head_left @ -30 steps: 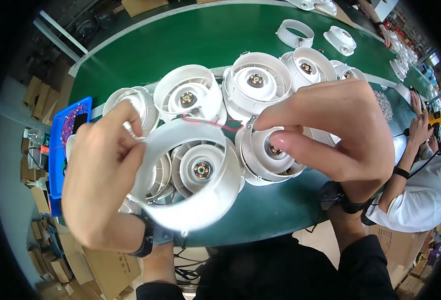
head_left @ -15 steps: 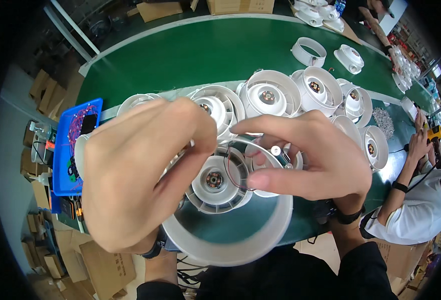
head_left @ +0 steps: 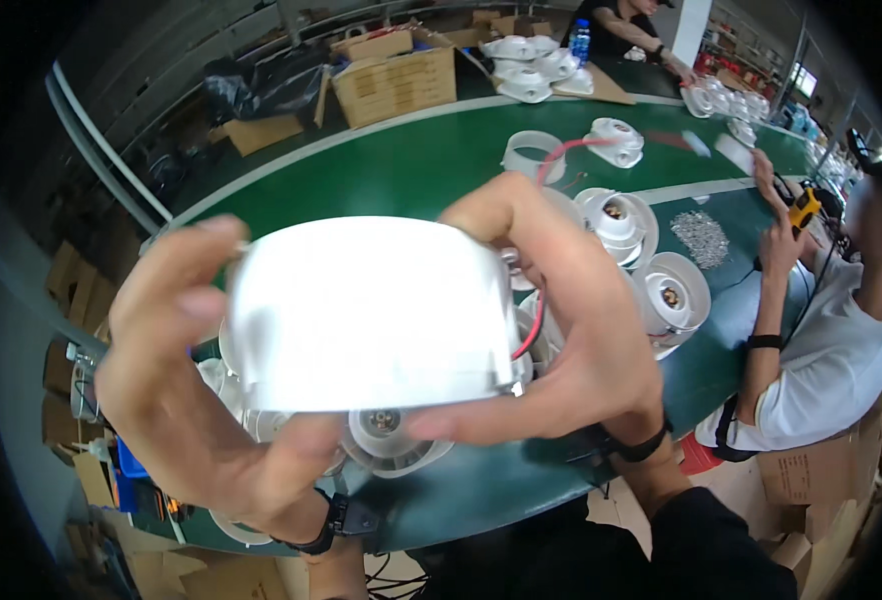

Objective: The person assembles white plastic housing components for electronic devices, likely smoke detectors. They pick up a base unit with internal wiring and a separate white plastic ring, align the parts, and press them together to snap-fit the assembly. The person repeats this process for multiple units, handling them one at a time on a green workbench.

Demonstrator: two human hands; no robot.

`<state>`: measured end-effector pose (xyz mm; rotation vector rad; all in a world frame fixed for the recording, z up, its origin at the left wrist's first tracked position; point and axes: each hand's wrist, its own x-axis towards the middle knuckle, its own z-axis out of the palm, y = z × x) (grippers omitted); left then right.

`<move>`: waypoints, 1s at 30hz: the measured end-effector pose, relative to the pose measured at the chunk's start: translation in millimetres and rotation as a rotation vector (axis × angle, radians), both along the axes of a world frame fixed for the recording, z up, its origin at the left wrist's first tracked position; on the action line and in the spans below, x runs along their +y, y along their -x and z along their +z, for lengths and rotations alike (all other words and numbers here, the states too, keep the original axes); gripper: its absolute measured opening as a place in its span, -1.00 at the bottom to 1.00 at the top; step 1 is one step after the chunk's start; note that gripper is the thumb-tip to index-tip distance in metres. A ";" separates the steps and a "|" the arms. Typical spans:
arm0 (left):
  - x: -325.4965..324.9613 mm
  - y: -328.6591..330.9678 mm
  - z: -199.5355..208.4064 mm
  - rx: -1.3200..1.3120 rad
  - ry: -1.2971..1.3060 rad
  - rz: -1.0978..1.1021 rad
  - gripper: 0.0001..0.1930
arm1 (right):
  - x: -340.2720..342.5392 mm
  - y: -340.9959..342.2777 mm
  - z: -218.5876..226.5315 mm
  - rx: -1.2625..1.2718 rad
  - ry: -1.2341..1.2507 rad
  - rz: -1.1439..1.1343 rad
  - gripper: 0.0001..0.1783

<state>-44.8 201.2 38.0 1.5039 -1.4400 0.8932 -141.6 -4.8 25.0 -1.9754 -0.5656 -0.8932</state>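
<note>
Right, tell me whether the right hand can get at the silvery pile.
Probably not now: the right hand holds the white ring, and white housings lie between it and the silvery pile.

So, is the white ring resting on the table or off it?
Off it: the left hand and right hand hold the white ring up between them, blocking part of the table from view.

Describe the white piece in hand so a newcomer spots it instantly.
Above the green table, find the left hand and right hand. Between them is the white piece. Unlike the white housings on the table, it's held aloft, blank wall facing the camera, red wire at right.
</note>
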 end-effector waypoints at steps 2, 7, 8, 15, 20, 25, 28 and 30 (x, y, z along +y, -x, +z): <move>-14.9 8.1 -6.9 0.235 0.116 0.111 -0.11 | 2.3 -3.2 4.8 -0.177 0.021 -0.022 -0.35; -34.7 12.5 -11.5 0.768 0.192 -0.092 0.20 | 8.7 -6.7 1.6 -0.266 0.127 -0.060 -0.35; -29.3 9.7 -12.0 0.795 0.153 -0.108 0.19 | 9.7 -10.7 -0.6 -0.285 0.141 -0.038 -0.36; -38.2 -6.1 -33.2 0.618 -0.005 -0.176 -0.12 | 6.2 -22.4 -25.4 -0.215 -0.368 -0.023 -0.69; -45.0 4.2 -34.9 0.652 0.005 -0.082 -0.08 | 7.5 -25.5 -26.2 -0.267 -0.263 -0.143 -0.60; -51.1 4.4 -37.0 0.655 -0.014 -0.018 -0.32 | 6.2 -37.7 -28.2 -0.436 -0.147 -0.215 -0.61; -52.0 1.4 -37.0 0.678 0.035 -0.042 -0.55 | -1.2 -35.6 -33.6 -0.332 -0.185 -0.138 -0.62; -48.9 -1.4 -35.3 0.684 0.064 -0.055 -0.68 | 1.0 -33.9 -30.4 -0.314 -0.159 -0.164 -0.61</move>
